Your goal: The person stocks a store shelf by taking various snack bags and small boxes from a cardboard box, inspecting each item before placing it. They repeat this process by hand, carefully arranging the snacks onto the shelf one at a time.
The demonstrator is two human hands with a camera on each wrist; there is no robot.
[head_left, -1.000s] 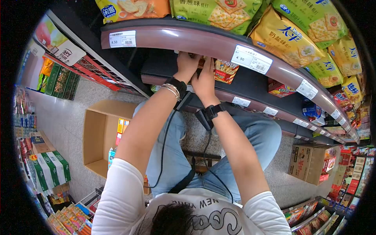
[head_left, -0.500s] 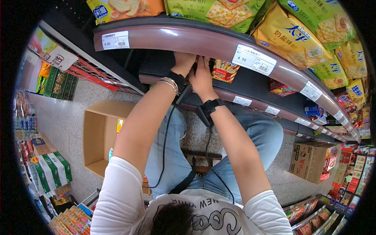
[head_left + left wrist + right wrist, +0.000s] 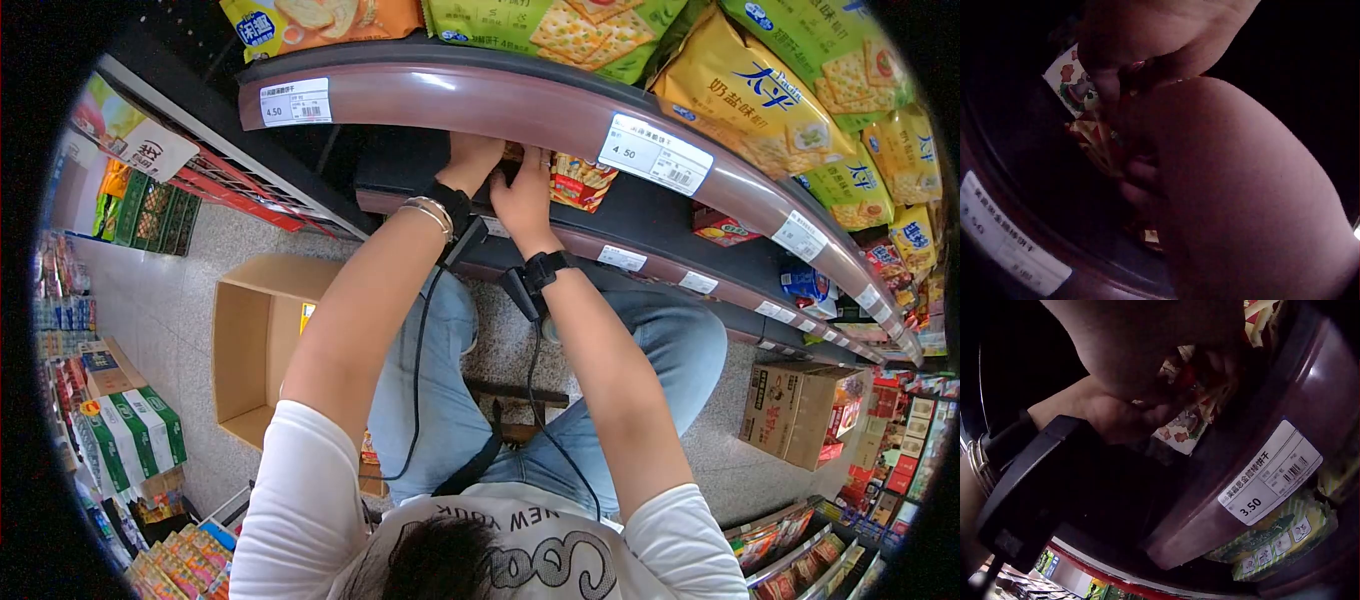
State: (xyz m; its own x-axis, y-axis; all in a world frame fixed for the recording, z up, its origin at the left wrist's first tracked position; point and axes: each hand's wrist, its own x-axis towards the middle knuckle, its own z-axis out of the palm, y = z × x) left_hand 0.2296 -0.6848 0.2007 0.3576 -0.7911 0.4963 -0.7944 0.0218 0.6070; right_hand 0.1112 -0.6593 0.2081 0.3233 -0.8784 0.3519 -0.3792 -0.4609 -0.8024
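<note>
Under the upper shelf edge, my left hand (image 3: 475, 163) and right hand (image 3: 522, 196) are close together, with fingertips partly hidden. A red-and-yellow snack pack (image 3: 581, 183) stands beside the right hand. In the left wrist view, my left hand (image 3: 1160, 34) holds a white-and-red pack (image 3: 1069, 78) with cartoon pictures. The right hand (image 3: 1154, 350) has its fingers curled at small packs; the white printed end (image 3: 1179, 436) of one shows below, near the left hand (image 3: 1110, 414). Dim light hides the exact finger contacts.
The curved upper shelf edge (image 3: 420, 98) overhangs both hands, with cracker bags (image 3: 755, 95) above. A lower shelf edge (image 3: 590, 245) runs below. An opened carton (image 3: 245, 345) stands on the floor at left, another carton (image 3: 785, 410) at right.
The left hand has gone further under the upper shelf edge. The right hand has shifted slightly, its thumb now spread away from its fingers. The head view has shifted a little.
</note>
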